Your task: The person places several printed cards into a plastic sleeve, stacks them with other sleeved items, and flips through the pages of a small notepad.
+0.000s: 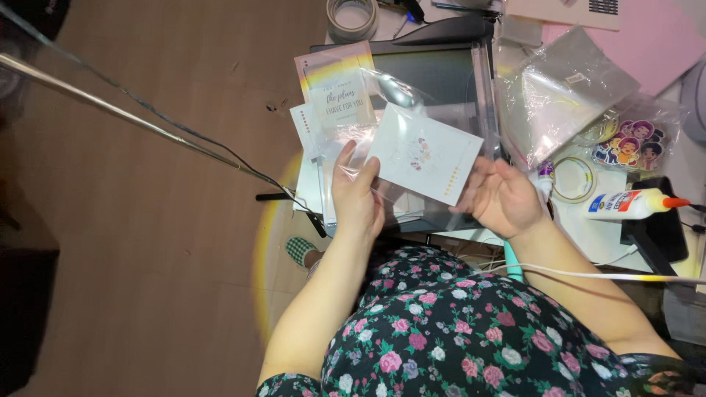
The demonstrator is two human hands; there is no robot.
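My left hand grips the left side of a clear plastic sleeve at the desk's front edge. My right hand holds a white card with a small floral print by its right edge. The card sits tilted over the sleeve, and whether it lies inside I cannot tell. Both hands hover above a stack of cards and sleeves on the desk.
A pastel rainbow card lies behind the hands beside a dark paper trimmer. To the right are clear bags, a sticker pack, tape rolls, a glue bottle. Another tape roll sits at the back. Wooden floor lies left.
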